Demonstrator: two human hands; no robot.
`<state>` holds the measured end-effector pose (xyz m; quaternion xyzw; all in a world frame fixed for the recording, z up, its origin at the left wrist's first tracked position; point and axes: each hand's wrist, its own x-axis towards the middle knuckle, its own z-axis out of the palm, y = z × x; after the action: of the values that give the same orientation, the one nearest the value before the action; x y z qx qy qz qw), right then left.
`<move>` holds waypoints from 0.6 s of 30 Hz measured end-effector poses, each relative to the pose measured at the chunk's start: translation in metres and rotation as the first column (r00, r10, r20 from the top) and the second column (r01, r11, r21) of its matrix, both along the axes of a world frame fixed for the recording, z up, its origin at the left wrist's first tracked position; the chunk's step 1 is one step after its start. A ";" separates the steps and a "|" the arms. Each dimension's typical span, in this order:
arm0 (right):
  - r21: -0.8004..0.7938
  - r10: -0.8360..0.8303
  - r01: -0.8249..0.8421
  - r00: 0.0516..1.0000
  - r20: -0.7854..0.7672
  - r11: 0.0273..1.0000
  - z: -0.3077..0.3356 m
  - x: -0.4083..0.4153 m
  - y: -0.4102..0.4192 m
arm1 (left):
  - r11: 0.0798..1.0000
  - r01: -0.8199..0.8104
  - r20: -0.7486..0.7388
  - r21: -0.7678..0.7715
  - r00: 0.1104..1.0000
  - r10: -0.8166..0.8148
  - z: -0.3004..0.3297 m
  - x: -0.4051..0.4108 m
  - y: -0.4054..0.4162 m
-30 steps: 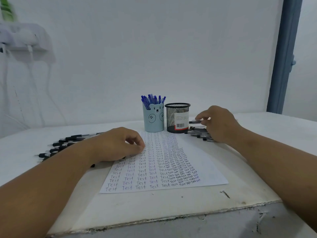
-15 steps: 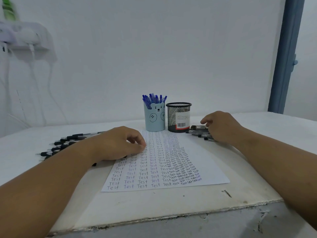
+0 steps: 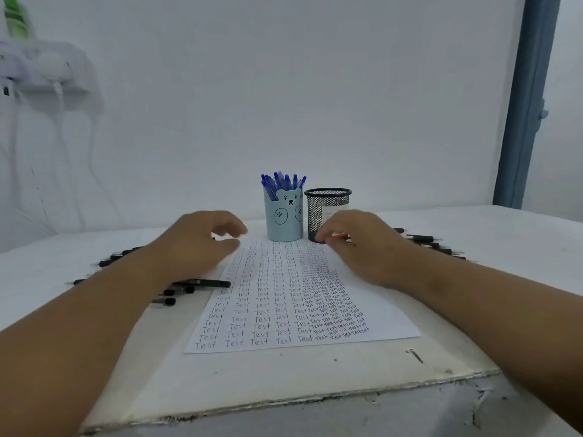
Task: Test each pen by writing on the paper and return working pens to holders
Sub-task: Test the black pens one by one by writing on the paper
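Red-and-black pen (image 3: 339, 236) pinched in the right hand (image 3: 362, 247), fingers curled round it; only a short stretch of barrel and its dark end show past the fingertips, just in front of the mesh holder's base and over the far edge of the paper (image 3: 293, 298). Left hand (image 3: 195, 244) hovers above the paper's far left corner, fingers loosely bent, thumb and forefinger apart, holding nothing.

One sheet of paper, lying lengthwise from the near edge of the tabletop (image 3: 315, 380) toward the far edge, covered in columns of the word "Test"; columns on the right side are crowded and partly overlap.

Two holders at the far end of the sheet, side by side, close together: one pale blue bear holder (image 3: 284, 219) on the left, packed with blue pens (image 3: 282, 181), count blurred, roughly nine caps showing; one black mesh holder (image 3: 326, 212) on the right, no pen tips showing above its rim.

Loose black pens: a row on the left of the tabletop (image 3: 176, 287), partly hidden under the left forearm, at least seven ends visible. Another group at right (image 3: 426, 242), behind the right wrist, about four visible.
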<state>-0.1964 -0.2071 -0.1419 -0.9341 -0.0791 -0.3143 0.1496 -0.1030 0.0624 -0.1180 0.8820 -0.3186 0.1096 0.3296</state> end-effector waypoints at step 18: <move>-0.048 0.079 -0.092 0.970 -0.231 0.995 0.002 -0.007 0.013 | 0.934 -0.241 -0.055 0.262 0.963 0.264 -0.012 0.039 0.023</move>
<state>-0.2033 -0.1939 -0.1402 -0.9638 -0.1107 -0.1952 0.1440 -0.0642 0.0854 -0.1296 0.9544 -0.1988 0.0700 0.2113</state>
